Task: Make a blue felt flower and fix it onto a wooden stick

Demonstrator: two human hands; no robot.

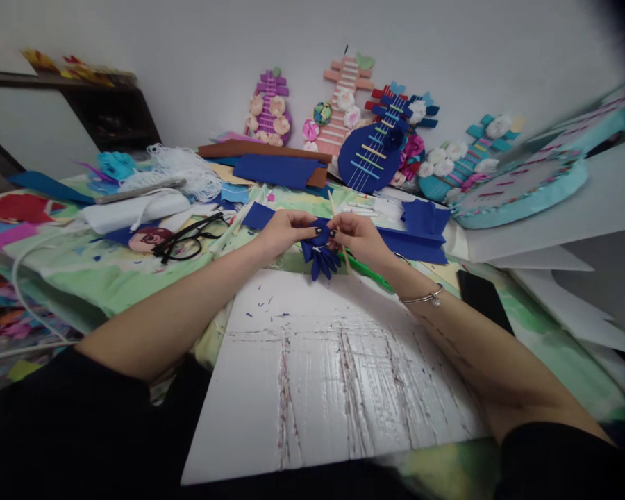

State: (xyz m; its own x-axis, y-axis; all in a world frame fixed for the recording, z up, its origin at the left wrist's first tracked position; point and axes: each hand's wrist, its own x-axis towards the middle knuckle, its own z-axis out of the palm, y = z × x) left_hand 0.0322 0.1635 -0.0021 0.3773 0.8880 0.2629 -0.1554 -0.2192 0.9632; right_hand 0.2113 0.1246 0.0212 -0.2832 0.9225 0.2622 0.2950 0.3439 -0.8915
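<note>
Between my two hands is a dark blue paper flower (321, 255), its narrow petals fanning downward. My left hand (286, 230) pinches the flower's upper left edge between thumb and fingers. On the other side my right hand (358, 236) grips the flower's upper right part, and a thin wooden stick (346, 258) passes upright through those same fingers. Just below and behind the right hand shows a bright green tool (371, 273), partly hidden by the wrist. Under the forearms lies a white board (312, 389) with cut grooves and small blue scraps.
Black glasses (190, 239) lie to the left, near white string (180, 173). Blue paper strips (411, 243) and a black phone (483, 300) are on the right. Decorated instrument-shaped crafts, including a blue lute (367, 158), lean against the wall.
</note>
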